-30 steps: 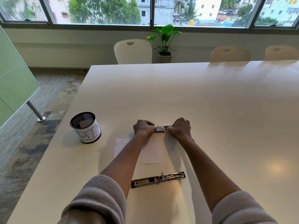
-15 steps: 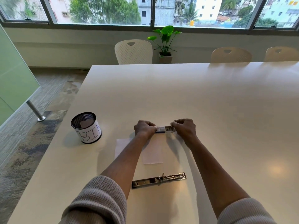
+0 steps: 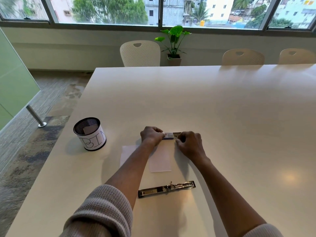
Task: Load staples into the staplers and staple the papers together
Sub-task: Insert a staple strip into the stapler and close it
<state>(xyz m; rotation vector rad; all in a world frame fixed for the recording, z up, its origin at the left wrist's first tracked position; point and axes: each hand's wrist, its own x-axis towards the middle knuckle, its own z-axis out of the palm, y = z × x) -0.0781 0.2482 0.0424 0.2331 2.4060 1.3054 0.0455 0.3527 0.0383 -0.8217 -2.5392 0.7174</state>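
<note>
Pinching the staple box (image 3: 169, 135) with left hand (image 3: 151, 135) and right hand (image 3: 189, 145), we draw the right one outward, likely sliding it open.

Left: the mesh bin (image 3: 89, 133) stands well apart from my left hand (image 3: 151, 135), bare table (image 3: 222, 108) between.
Between my hands: the staple box (image 3: 171, 135), my right hand (image 3: 189, 144) at its end.
Near me: the opened stapler (image 3: 166, 189) lies crosswise between my forearms.
Under my arms: papers (image 3: 159, 159) lie flat.

We read one word, "BIN", in outlined capitals on the white band (image 3: 93, 142) round the black mesh cup (image 3: 79, 127); print on the small box (image 3: 168, 135) is too small for us
</note>
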